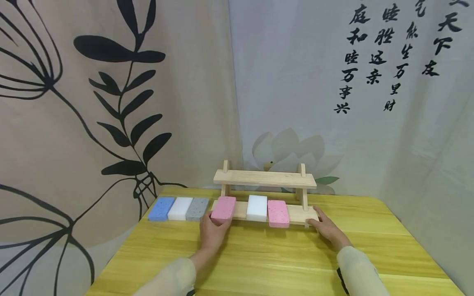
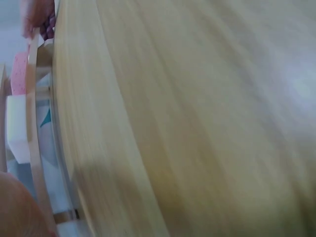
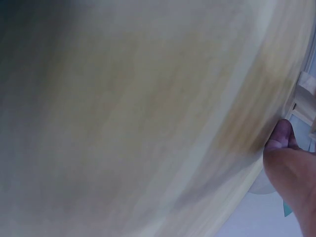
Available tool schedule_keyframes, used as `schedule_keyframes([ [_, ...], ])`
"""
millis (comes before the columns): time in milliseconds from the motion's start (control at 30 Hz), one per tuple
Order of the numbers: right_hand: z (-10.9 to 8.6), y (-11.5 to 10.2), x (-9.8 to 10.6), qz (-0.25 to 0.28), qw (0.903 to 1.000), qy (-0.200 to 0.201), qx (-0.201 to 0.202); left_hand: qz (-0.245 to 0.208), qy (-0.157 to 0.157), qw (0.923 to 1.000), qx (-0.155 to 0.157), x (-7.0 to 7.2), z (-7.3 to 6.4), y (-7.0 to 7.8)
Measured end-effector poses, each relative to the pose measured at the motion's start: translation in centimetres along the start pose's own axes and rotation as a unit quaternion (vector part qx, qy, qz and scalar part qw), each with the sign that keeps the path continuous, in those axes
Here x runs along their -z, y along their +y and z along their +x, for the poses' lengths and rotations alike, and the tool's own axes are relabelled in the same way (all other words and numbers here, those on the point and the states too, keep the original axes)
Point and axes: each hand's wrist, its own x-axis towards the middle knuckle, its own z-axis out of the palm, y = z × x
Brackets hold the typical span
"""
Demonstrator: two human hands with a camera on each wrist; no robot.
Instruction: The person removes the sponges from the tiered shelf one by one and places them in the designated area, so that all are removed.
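My left hand grips a pink speckled sponge at the left end of the lower board of a small two-tier wooden rack. The thumb is by the sponge's lower right corner and the fingers are at its left side. In the left wrist view, part of that hand shows low beside the board. My right hand holds the right end of the lower board, thumb at its front. Between the hands, a white sponge and another pink sponge rest on that board.
Left of the rack, a blue sponge, a white sponge and a grey sponge lie in a row on the yellow wood-grain table. A printed curtain hangs behind the table.
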Motion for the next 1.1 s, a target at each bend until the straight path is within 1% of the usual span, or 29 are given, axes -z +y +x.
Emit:
schedule_keyframes([
  [233, -0.5, -1.1, -0.3, -0.022, 0.9997, 0.005, -0.001, -0.003, -0.009, 0.9999, 0.013, 2.4, 0.2, -0.7],
  [367, -0.5, -1.0, -0.3, -0.021, 0.9997, 0.007, -0.004, -0.012, -0.016, 0.9996, 0.018, 4.1, 0.2, -1.2],
  [533, -0.5, -0.8, -0.3, -0.017, 0.9999, 0.004, 0.003, 0.005, -0.018, 0.9995, 0.024, 6.1, 0.1, -1.7],
  [633, -0.5, -0.8, -0.3, -0.017, 0.9998, 0.006, 0.005, 0.013, -0.016, 0.9994, 0.028, 7.1, 0.0, -2.2],
  [700, -0.5, -0.8, -0.3, -0.019, 0.9998, 0.006, 0.003, 0.016, -0.016, 0.9993, 0.029, 7.6, 0.0, -2.6],
  [833, -0.3, -0.7, -0.3, -0.022, 0.9997, 0.01, -0.005, 0.025, -0.03, 0.9983, 0.043, 8.4, -0.1, -3.3],
  [1100, -0.5, -1.0, -0.4, -0.028, 0.9995, 0.011, -0.008, 0.047, -0.045, 0.9957, 0.066, 9.4, -0.6, -4.7],
])
